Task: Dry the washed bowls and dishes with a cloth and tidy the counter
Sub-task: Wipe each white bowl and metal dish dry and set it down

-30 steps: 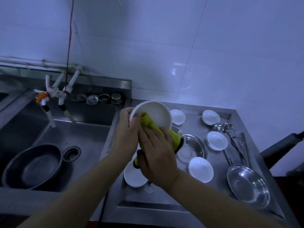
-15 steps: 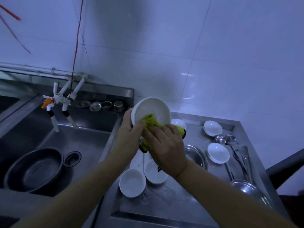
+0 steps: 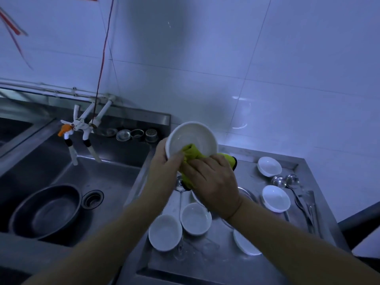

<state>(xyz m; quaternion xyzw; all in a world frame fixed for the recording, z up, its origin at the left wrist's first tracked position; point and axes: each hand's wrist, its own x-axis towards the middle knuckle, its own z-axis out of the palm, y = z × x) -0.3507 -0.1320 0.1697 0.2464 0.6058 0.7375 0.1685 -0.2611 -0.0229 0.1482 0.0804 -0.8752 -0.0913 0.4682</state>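
Head view: left hand [image 3: 164,167] grips the tilted bowl [image 3: 192,138] so right hand [image 3: 213,181] pinching the cloth [image 3: 192,152] can rub inside.

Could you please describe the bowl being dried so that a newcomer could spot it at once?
Start at the steel counter right of the sink. Above its back left corner, the left hand holds a white bowl tilted up. Unlike the small white dishes lying on the counter, it is lifted and has a yellow cloth inside.
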